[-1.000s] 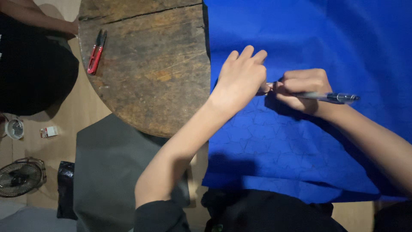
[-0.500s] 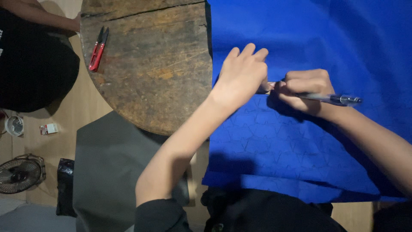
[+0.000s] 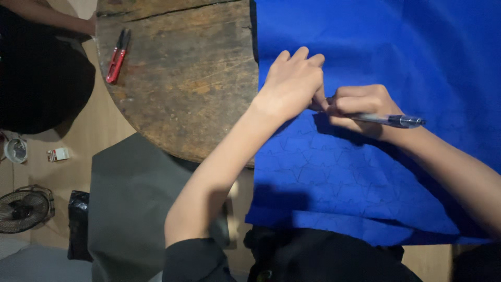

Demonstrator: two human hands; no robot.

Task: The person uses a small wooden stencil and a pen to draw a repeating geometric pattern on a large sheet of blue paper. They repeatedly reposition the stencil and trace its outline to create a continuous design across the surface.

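Observation:
A large blue cloth (image 3: pixel 376 172) covered in faint drawn line patterns lies over the right part of a round worn wooden table (image 3: pixel 182 83). My left hand (image 3: pixel 292 81) presses flat on the cloth near its left edge, fingers together. My right hand (image 3: pixel 360 104) grips a clear blue pen (image 3: pixel 389 120), its tip hidden against the cloth just beside my left hand's fingers.
Red thread snips (image 3: pixel 117 56) lie at the table's upper left. Another person's arm (image 3: pixel 47 18) and dark clothing show at the far left. On the floor are a small fan (image 3: pixel 21 209), a grey mat (image 3: pixel 130 203) and a small box (image 3: pixel 57 154).
Both hands stay almost in place; the pen hand has shifted very slightly on the cloth.

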